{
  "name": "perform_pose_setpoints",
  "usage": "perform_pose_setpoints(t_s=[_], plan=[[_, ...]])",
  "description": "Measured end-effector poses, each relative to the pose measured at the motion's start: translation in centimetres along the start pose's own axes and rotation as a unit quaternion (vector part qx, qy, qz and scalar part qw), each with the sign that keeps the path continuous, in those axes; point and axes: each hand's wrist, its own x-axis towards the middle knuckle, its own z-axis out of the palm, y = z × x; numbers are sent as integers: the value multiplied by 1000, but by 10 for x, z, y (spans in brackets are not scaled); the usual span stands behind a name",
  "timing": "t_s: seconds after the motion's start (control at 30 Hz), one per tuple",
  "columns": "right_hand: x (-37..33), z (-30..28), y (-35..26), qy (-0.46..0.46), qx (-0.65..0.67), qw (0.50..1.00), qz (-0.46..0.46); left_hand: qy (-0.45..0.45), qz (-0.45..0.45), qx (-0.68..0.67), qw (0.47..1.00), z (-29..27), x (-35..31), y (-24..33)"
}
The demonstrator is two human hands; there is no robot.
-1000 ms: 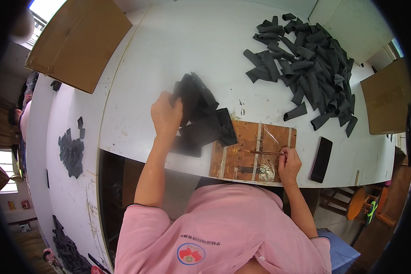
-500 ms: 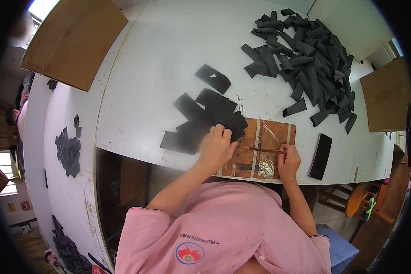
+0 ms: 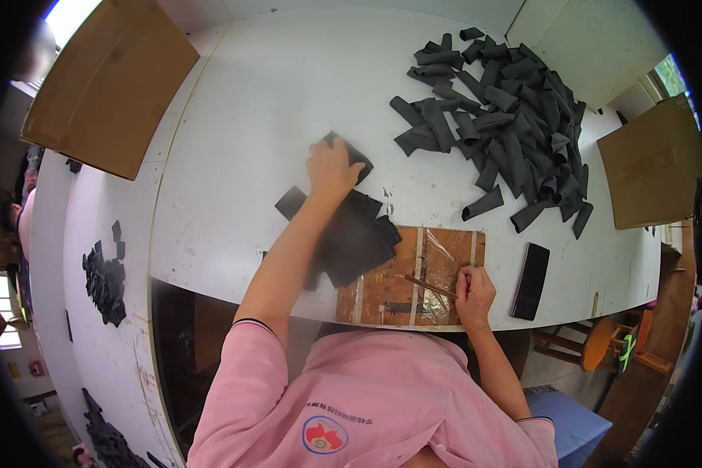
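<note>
My left hand (image 3: 331, 168) reaches out over the white table (image 3: 288, 86) and rests on a flat black sheet (image 3: 355, 158) at the far end of a loose stack of black sheets (image 3: 351, 238). My right hand (image 3: 474, 295) sits on a brown wooden board (image 3: 409, 273) at the table's near edge, its fingers closed on a thin brown stick (image 3: 429, 286) that lies across the board. Whether the left hand grips the sheet or only presses on it is unclear.
A large heap of rolled black pieces (image 3: 507, 125) lies at the far right. A black phone (image 3: 530, 281) lies right of the board. Cardboard boxes stand at the far left (image 3: 109, 86) and right (image 3: 651, 164). More black scraps (image 3: 105, 269) lie on the left side table.
My left hand has moved from the wooden board out and left to the far black sheet. The right hand has stayed on the board with the stick.
</note>
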Motion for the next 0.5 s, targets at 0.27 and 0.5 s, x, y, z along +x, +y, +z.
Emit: perform_pose_setpoints(t_s=[0.27,0.5], plan=[[3,0,0,-4,5,1000,10,-5,76,9,997,19,2,1],[3,-1,-1,6,-12,1000,-1,-125,-262,-656,696,-59,-30,-23]])
